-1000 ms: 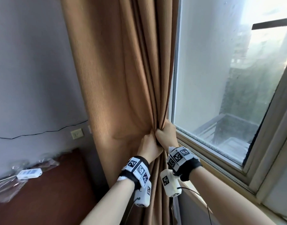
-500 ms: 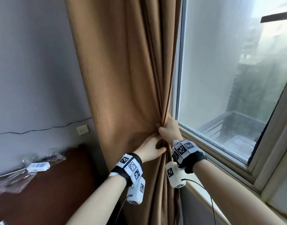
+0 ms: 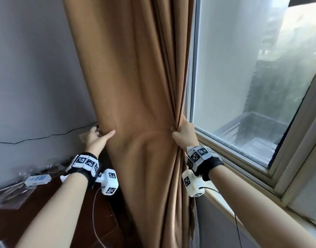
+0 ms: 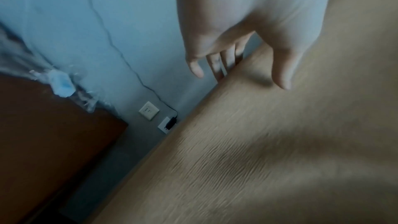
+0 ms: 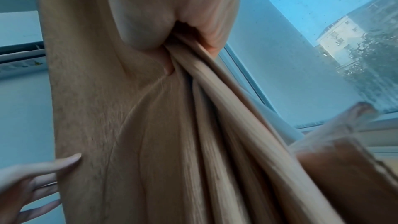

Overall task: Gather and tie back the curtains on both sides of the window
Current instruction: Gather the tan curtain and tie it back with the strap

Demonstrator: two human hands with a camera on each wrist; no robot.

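A tan curtain (image 3: 135, 86) hangs between the grey wall and the window. My right hand (image 3: 182, 133) grips a bunch of its folds at the edge nearest the window, at about sill height. The right wrist view shows the folds of the curtain (image 5: 129, 125) squeezed inside that right hand (image 5: 172, 28). My left hand (image 3: 100, 136) is at the curtain's left edge. Its fingers are straight behind the cloth and the thumb lies on the front. In the left wrist view the left hand (image 4: 239, 57) straddles the edge of the curtain (image 4: 258, 142) without a clear grip. No tie-back is in view.
The window (image 3: 252, 86) and its sill (image 3: 225, 199) fill the right side. A dark wooden top (image 3: 37, 221) at lower left carries a white device in plastic (image 3: 37, 179). Wall outlets (image 4: 148, 112) and a black cable (image 3: 46, 136) sit on the wall behind the curtain's left edge.
My left hand has let go of the bunched folds beside my right hand and moved left to the curtain's outer edge. My right hand keeps its grip.
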